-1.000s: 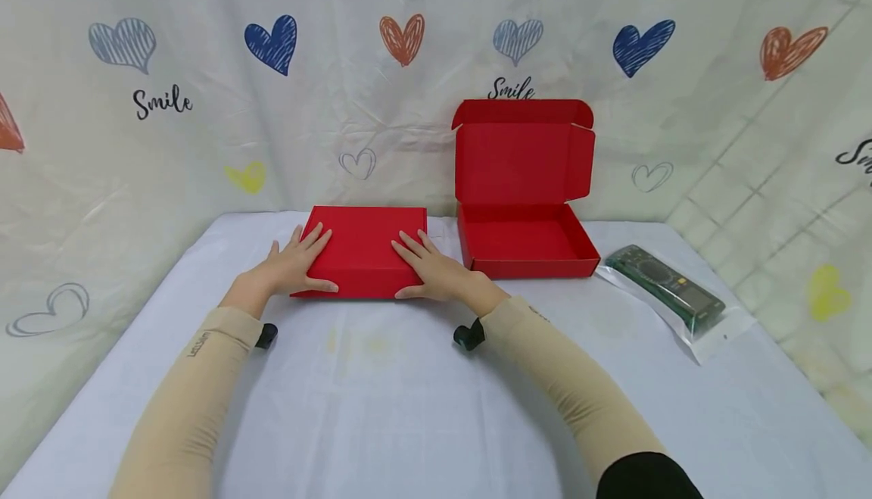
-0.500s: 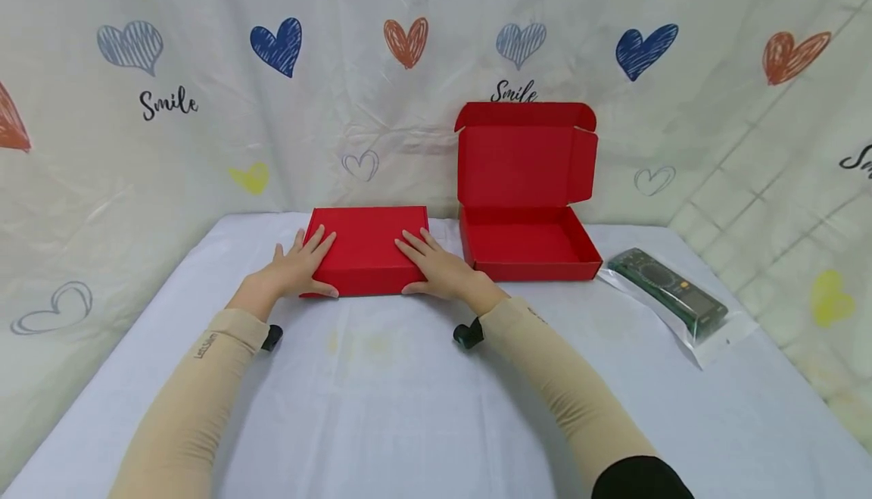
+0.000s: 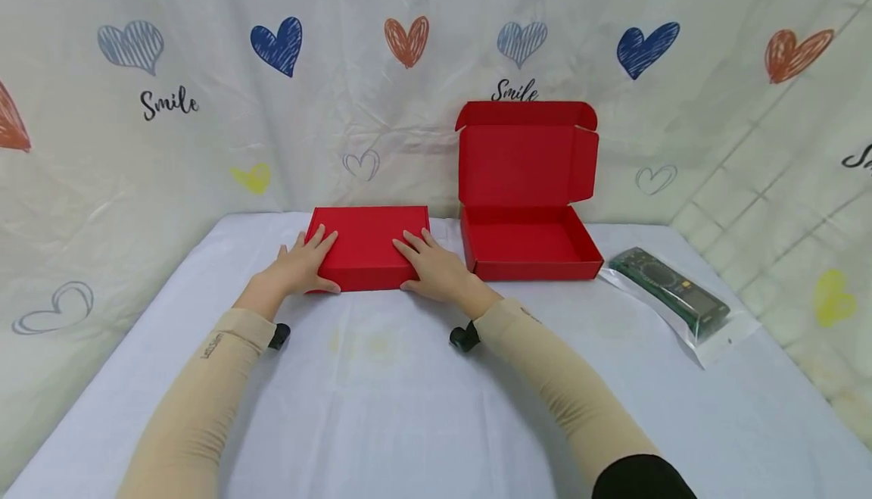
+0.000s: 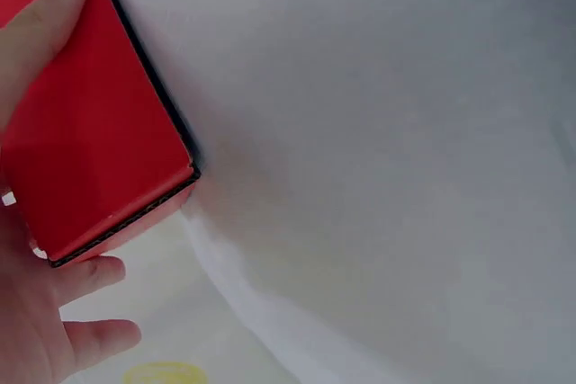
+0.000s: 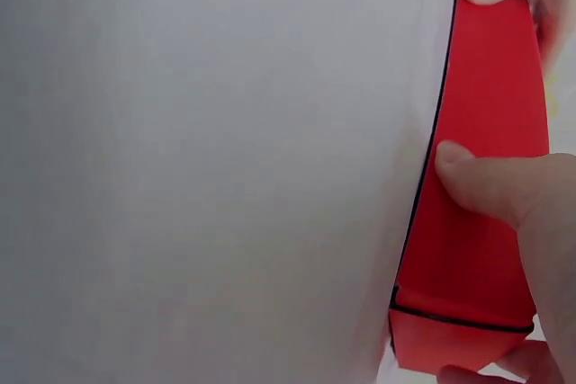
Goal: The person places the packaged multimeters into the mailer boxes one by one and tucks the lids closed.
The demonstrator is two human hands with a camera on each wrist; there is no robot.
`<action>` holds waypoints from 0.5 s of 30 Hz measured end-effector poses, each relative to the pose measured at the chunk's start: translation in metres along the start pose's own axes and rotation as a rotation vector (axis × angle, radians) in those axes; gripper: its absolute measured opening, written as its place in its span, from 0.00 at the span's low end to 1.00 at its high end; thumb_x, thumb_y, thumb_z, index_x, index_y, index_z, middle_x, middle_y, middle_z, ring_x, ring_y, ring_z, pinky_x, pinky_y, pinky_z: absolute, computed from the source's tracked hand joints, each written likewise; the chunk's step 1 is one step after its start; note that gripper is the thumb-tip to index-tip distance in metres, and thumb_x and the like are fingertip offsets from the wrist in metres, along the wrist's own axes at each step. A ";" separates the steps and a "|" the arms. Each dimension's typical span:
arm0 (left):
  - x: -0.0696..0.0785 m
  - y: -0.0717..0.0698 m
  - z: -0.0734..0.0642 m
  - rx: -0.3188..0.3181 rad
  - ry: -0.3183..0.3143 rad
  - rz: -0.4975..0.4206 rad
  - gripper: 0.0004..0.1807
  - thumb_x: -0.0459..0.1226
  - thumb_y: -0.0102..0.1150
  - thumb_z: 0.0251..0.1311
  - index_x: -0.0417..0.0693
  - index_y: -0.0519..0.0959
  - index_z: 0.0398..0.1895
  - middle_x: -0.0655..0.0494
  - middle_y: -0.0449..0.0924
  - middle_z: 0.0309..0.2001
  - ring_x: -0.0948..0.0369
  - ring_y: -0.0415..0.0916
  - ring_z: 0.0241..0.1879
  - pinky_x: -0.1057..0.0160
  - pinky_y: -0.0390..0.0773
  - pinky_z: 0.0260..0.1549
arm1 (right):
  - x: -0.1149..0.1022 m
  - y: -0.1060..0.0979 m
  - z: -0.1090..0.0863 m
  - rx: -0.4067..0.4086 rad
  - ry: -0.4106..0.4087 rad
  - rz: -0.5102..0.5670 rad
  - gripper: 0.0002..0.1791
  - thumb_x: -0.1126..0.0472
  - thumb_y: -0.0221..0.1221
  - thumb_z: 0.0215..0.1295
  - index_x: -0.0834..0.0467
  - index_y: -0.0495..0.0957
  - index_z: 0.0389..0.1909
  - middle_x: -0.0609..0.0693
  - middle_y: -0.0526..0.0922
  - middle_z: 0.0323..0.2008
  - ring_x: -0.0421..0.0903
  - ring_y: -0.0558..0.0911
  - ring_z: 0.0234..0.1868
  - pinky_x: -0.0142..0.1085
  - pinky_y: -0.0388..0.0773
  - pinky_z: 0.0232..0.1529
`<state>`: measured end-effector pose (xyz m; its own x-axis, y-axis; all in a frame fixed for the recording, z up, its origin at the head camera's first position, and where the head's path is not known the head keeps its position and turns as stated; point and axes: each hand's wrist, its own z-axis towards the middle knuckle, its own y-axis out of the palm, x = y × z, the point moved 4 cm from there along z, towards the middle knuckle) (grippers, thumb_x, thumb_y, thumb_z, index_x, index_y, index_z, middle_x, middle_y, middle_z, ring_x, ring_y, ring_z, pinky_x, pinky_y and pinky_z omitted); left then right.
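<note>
A closed red cardboard box (image 3: 368,238) lies flat on the table between both hands. My left hand (image 3: 289,268) rests on its left end, fingers spread; in the left wrist view the thumb (image 4: 56,15) lies along the front face and two fingertips extend past the end. My right hand (image 3: 439,268) lies over the right end with outstretched fingers on the lid. In the right wrist view the right thumb (image 5: 477,182) presses the front face of the closed box (image 5: 486,87), and other fingers partly show beyond the end.
To the right stands a second red box (image 3: 531,257), lid raised, its visible inside bare. Farther right lies a dark green multimeter (image 3: 671,291) in a clear plastic bag. A white cloth covers the table (image 3: 381,408); a heart-printed curtain (image 3: 320,105) hangs close behind.
The closed box has slid slightly back, away from me, its front edge now straighter. Both hands have stayed on it. The raised-lid box and the bagged multimeter have not moved on the table.
</note>
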<state>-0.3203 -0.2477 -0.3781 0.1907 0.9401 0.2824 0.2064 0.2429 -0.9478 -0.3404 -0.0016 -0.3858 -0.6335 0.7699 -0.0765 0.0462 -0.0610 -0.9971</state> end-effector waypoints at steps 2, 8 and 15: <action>0.001 -0.001 0.000 0.005 -0.006 0.000 0.61 0.47 0.75 0.56 0.38 0.44 0.82 0.32 0.34 0.80 0.27 0.34 0.75 0.22 0.42 0.66 | -0.001 -0.001 0.001 0.010 0.010 -0.010 0.52 0.45 0.70 0.63 0.50 0.52 0.82 0.54 0.52 0.81 0.61 0.50 0.80 0.47 0.79 0.60; -0.002 -0.004 0.000 -0.004 0.004 0.009 0.61 0.47 0.74 0.57 0.39 0.43 0.83 0.33 0.34 0.81 0.27 0.33 0.76 0.22 0.42 0.66 | 0.002 -0.002 0.002 0.005 -0.002 0.034 0.53 0.44 0.69 0.64 0.48 0.50 0.83 0.52 0.49 0.82 0.60 0.47 0.81 0.47 0.78 0.61; -0.011 -0.002 -0.001 -0.038 0.035 -0.011 0.61 0.41 0.75 0.56 0.40 0.41 0.83 0.33 0.30 0.81 0.30 0.29 0.77 0.21 0.37 0.65 | 0.014 -0.001 0.000 -0.053 -0.026 0.057 0.55 0.46 0.70 0.63 0.45 0.47 0.84 0.48 0.46 0.83 0.56 0.44 0.81 0.46 0.79 0.60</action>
<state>-0.3219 -0.2593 -0.3791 0.2218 0.9283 0.2985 0.2447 0.2433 -0.9386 -0.3491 0.0088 -0.3857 -0.6482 0.7496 -0.1340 0.1237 -0.0701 -0.9898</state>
